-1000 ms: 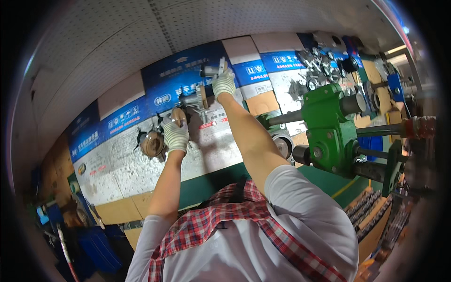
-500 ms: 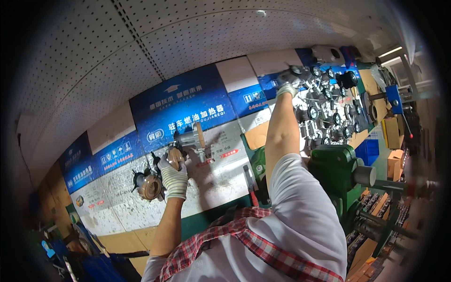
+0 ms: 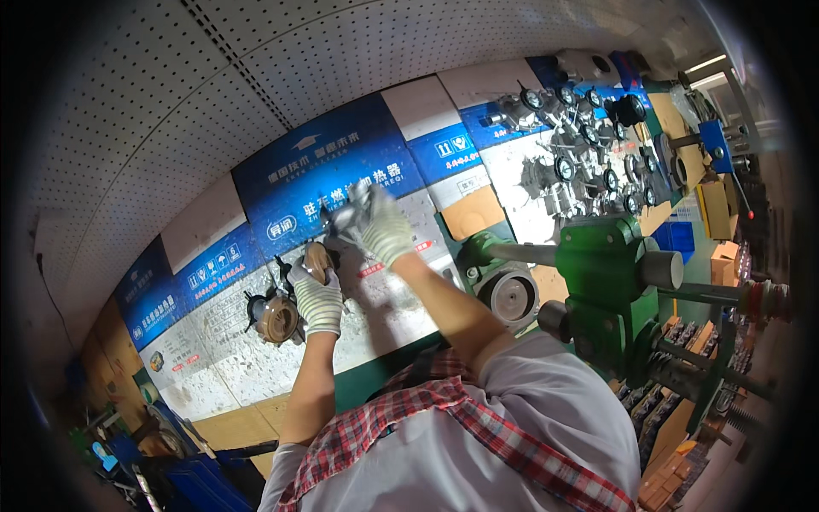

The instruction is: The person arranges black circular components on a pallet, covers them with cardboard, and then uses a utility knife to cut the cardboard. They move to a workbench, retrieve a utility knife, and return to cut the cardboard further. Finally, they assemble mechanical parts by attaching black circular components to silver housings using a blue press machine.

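My left hand (image 3: 316, 299), in a striped work glove, is closed on a metal part with a round brown face (image 3: 316, 261), resting on the bench. Just left of it lies a similar part with a brown round face and black fittings (image 3: 275, 319). My right hand (image 3: 389, 232), also gloved and smeared by motion, has its fingers around a silver metal housing (image 3: 346, 224) up and to the right of my left hand. The glove hides much of that housing, and its outline is blurred.
Several silver parts with black round fittings (image 3: 589, 136) crowd the bench at the far right. A green hand press (image 3: 601, 290) with a round plate (image 3: 512, 295) stands near right. A blue bin (image 3: 674, 242) sits beyond it. Printed cardboard (image 3: 401, 316) covers the bench.
My right hand has come back left from the cluster of parts to the silver housing near my left hand. The round press plate is now uncovered. My left hand keeps its hold.
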`<state>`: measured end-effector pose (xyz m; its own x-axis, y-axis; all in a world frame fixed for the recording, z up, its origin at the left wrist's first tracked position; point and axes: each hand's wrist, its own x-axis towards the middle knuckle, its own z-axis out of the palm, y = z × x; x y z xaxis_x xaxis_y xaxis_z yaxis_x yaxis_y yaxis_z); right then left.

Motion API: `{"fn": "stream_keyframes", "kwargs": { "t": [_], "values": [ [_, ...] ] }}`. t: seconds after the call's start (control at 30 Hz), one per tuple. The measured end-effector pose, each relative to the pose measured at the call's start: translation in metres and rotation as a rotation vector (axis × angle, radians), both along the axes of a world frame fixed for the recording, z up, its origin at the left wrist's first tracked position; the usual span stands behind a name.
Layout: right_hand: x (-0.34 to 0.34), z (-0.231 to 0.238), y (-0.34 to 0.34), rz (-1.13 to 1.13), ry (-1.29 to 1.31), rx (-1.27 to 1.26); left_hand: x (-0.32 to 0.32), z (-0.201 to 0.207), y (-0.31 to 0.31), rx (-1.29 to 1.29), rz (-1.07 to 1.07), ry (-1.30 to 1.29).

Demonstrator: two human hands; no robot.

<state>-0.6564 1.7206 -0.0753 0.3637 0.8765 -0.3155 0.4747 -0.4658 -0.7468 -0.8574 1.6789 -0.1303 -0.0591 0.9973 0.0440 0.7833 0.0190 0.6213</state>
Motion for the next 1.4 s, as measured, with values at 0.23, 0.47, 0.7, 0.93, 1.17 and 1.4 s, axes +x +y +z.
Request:
{"fn": "stream_keyframes", "kwargs": {
  "t": [0.23,0.47,0.7,0.93,1.17,1.4],
  "values": [
    [0.174,-0.099,0.038,-1.181,0.24,0.414,0.001,0.014,-0.01,0.017,0.016,-0.006],
    [0.207,-0.112,0.043,-1.387,0.725,0.425,-0.004,0.016,-0.001,-0.087,-0.066,0.072],
    [-0.102,0.013,-0.064,0.314,-0.206,0.172,-0.07,0.064,-0.037,0.475,0.017,0.277],
    [-0.121,-0.01,-0.068,0.134,-0.096,0.281,-0.16,0.006,-0.039,-0.046,0.085,-0.285],
    [0.0,0.008,-0.22,0.106,0.065,0.146,-0.139,0.004,-0.036,-0.035,-0.034,0.206],
    [0.154,0.006,-0.452,-0.483,0.53,0.092,-0.057,0.041,-0.129,-0.233,-0.519,-0.246]
  ]
}}
